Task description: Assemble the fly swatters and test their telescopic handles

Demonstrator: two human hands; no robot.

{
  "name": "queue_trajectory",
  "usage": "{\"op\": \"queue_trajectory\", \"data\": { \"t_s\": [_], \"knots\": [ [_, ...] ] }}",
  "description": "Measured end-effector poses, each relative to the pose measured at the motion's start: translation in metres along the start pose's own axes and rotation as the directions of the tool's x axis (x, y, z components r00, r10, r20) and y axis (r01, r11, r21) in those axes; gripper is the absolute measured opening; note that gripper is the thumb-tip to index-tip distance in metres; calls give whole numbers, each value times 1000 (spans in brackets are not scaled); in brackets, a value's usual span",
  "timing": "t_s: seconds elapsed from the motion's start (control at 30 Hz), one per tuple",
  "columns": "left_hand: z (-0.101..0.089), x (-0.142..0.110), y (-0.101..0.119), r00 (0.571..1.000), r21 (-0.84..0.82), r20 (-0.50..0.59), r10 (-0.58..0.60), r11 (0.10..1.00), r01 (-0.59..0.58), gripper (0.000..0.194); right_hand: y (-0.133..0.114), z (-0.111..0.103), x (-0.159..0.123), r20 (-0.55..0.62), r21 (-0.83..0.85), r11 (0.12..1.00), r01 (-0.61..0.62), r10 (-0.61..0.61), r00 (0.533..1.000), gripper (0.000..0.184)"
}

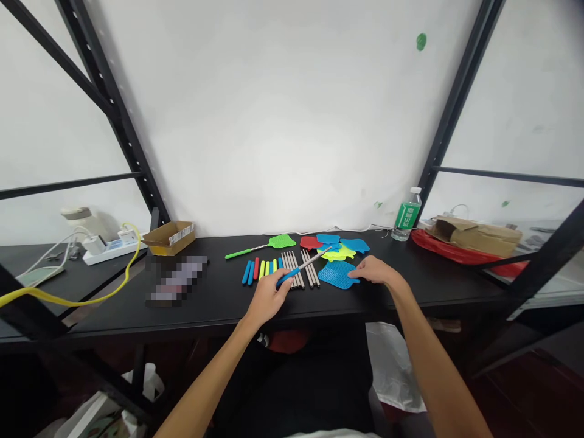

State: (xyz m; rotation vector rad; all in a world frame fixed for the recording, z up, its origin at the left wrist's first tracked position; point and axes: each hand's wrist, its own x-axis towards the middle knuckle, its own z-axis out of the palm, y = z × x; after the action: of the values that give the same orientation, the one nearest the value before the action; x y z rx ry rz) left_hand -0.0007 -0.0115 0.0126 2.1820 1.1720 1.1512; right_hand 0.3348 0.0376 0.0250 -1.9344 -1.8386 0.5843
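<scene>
My left hand (268,298) is closed around a blue handle (287,277) with a thin metal rod pointing up and to the right. Between the fingertips of my right hand (375,269) is the narrow end of a blue fly swatter head (336,275), which lies near the table's front. The rod's tip stays apart from this head. More swatter heads in red (309,243), yellow (332,254) and blue (356,245) overlap behind it. Metal rods (311,275) and coloured handles (251,272) lie in rows beside my left hand. A whole green fly swatter (281,241) rests farther back.
An open cardboard box (170,238) and a pixelated item (177,280) are on the left, near a power strip (112,249) and yellow cable (125,277). At the right stand a water bottle (407,216) and a torn carton (477,236) on red plastic. Black posts flank the table.
</scene>
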Motion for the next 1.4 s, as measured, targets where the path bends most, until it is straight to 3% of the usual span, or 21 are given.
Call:
{"op": "queue_trajectory", "data": {
  "t_s": [0.1, 0.2, 0.27, 0.4, 0.53, 0.63, 0.77, 0.93, 1.07, 1.4],
  "knots": [
    [1, 0, -1, 1000, 2, 0, 1, 1000, -1, 35, 10, -16, -9, 217, 255, 966, 52, -109, 970, 36],
    [2, 1, -4, 1000, 10, -2, 8, 1000, -8, 34, 13, -31, -23, 266, 456, 881, 122, -266, 926, 32],
    [2, 1, -5, 1000, 16, -1, 9, 1000, -9, 35, 12, -37, -30, 213, 555, 824, 114, -273, 938, 31],
    [2, 0, -6, 1000, 22, -5, 6, 1000, -5, 35, 7, -37, -28, 83, 753, 652, 93, -233, 969, 47],
    [1, 0, -6, 1000, 24, -7, 7, 1000, -7, 36, -2, -23, -15, -67, 887, 433, 160, -223, 973, 39],
    [2, 1, -7, 1000, 24, -12, 7, 1000, -7, 37, -8, -14, -5, -183, 930, 300, 212, -121, 976, 33],
    [2, 2, -6, 1000, 23, -3, 12, 1000, -12, 37, -13, -9, 2, -216, 941, 273, 202, 24, 976, 27],
    [2, 2, -6, 1000, 26, -6, 18, 999, -18, 35, -16, -1, 7, -254, 931, 291, 219, 88, 963, 29],
    [2, 2, -7, 1000, 33, -4, 14, 999, -14, 34, -18, 8, 11, -281, 941, 245, 233, 186, 941, 31],
    [3, 2, -6, 1000, 19, 5, 3, 1000, -3, 33, -37, 9, 0, -234, 968, 113, 222, 103, 967, 33]
  ]
}}
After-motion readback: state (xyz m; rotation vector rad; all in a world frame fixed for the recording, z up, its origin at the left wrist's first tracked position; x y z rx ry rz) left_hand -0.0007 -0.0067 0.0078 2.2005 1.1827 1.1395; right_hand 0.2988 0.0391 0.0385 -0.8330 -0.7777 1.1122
